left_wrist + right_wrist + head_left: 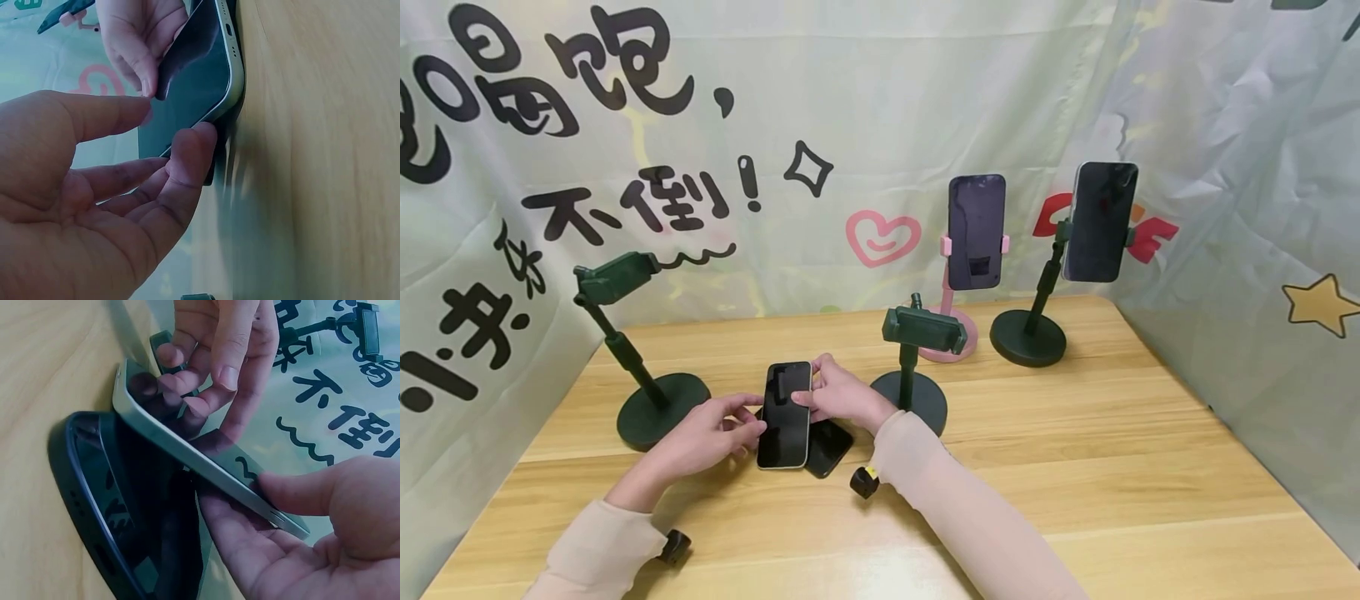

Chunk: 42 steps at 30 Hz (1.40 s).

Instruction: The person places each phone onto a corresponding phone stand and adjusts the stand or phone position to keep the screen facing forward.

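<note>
A smartphone [784,429] with a black screen and a silver frame is tilted over a second, dark-cased smartphone [830,448] on the table. My right hand [848,396] grips the upper phone at its far right side, thumb on the screen and fingers underneath, as the right wrist view shows. Its near end stays low, close to the tabletop. On the opposite side, my left hand [709,435] has loosely bent fingers at the phone's left edge. Its thumb stands apart from the screen in the right wrist view. Much of the lower phone is hidden.
A dark green phone stand [658,408] is on the left, another [917,392] just right of my right hand. Behind, a pink stand [955,333] and a dark green stand [1028,337] each hold a phone. A printed cloth [790,75] hangs behind the wooden table [1075,483].
</note>
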Each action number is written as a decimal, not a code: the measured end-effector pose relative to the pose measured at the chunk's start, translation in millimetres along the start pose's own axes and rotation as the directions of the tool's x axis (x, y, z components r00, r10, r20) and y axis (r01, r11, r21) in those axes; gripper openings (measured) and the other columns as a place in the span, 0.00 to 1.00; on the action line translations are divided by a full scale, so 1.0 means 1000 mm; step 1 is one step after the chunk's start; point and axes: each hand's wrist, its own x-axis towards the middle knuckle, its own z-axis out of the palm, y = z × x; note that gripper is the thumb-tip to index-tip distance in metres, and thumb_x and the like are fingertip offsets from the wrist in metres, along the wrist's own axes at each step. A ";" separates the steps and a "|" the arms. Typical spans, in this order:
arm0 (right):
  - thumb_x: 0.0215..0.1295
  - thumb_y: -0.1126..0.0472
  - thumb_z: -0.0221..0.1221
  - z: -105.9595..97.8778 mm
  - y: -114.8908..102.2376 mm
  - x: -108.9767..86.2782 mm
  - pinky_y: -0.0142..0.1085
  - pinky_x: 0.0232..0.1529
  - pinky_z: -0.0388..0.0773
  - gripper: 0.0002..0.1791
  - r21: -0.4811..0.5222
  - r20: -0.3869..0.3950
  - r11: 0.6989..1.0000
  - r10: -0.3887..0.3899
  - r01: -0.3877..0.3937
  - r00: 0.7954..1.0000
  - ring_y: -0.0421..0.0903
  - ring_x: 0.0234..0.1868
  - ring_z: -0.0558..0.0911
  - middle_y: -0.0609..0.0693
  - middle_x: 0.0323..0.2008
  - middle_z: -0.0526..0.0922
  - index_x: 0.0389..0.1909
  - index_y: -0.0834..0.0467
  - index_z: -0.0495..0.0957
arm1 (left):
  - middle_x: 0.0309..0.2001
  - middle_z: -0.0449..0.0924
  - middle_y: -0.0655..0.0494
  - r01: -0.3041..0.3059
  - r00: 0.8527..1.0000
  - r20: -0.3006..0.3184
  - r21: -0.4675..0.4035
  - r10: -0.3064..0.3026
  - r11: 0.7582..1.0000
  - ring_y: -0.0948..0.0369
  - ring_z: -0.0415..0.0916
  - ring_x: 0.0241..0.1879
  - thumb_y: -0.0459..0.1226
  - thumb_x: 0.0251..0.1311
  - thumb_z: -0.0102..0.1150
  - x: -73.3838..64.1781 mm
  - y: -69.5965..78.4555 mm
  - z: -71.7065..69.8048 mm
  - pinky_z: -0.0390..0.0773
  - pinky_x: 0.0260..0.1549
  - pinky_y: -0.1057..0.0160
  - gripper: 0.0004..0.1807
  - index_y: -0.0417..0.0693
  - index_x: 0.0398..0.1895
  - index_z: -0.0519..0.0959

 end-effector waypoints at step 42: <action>0.85 0.57 0.54 -0.015 -0.068 -0.055 0.44 0.60 0.84 0.17 -0.461 0.027 0.801 -0.417 0.381 0.909 0.51 0.57 0.90 0.56 0.55 0.90 0.68 0.56 0.75 | 0.54 0.90 0.49 -0.350 0.933 -0.141 -0.158 0.330 0.923 0.68 0.86 0.53 0.38 0.86 0.46 -0.006 0.019 -0.016 0.89 0.51 0.63 0.21 0.34 0.68 0.80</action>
